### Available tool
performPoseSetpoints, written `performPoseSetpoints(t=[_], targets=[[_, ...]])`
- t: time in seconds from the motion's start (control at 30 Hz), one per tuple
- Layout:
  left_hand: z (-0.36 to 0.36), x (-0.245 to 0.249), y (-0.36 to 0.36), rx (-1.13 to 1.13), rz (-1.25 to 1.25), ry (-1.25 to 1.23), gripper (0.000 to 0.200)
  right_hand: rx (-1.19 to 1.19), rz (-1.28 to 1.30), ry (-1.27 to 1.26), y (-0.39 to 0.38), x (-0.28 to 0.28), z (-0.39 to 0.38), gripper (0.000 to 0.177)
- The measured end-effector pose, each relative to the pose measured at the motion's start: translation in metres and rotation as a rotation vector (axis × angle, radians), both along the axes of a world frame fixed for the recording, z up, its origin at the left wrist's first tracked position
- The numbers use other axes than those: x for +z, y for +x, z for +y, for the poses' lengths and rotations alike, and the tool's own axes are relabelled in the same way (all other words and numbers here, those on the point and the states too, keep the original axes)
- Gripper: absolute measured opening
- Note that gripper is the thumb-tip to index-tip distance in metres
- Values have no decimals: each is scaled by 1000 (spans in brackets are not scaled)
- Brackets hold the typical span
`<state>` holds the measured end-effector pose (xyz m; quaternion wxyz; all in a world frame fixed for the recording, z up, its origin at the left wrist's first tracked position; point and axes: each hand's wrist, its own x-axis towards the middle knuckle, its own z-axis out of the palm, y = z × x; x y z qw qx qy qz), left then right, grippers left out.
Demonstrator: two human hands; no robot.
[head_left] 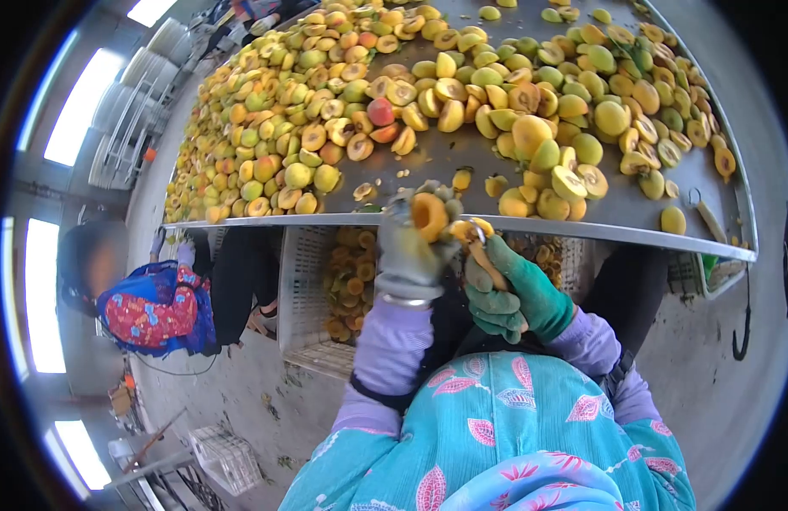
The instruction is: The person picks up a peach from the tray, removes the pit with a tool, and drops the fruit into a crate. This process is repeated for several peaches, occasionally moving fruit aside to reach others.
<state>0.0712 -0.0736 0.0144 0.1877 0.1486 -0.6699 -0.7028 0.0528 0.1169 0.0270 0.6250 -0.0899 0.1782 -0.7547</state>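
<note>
My left hand (408, 255), in a pale, dirty glove and smeared by motion, grips a halved yellow peach (429, 216) with its hollowed cut face showing. In a green glove, my right hand (522, 294) is closed around the wooden handle of a pitting tool (488, 262). The tool's metal end meets a small piece of orange fruit (471, 229) close beside my left fingers. Both hands are over the near edge of a metal table (462, 170). Halved and whole peaches (309, 111) are heaped across it.
Below the table edge, a white plastic crate (322, 353) holds peach halves. A second wooden-handled tool (709, 220) with a metal loop lies at the table's right. Another person (155, 307) sits at the left. A dark hook (741, 324) hangs at the right corner.
</note>
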Motion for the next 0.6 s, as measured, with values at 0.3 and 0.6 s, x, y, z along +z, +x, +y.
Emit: performPoseSetpoints(t=[0.3,0.6], targets=[[-159,83,10,93,-683,-841,34,-352,780,884,-91,36,60,32],[-275,8,-222,371,-402,-1207,52,-966,1843,1413,-411,-53,138,39]])
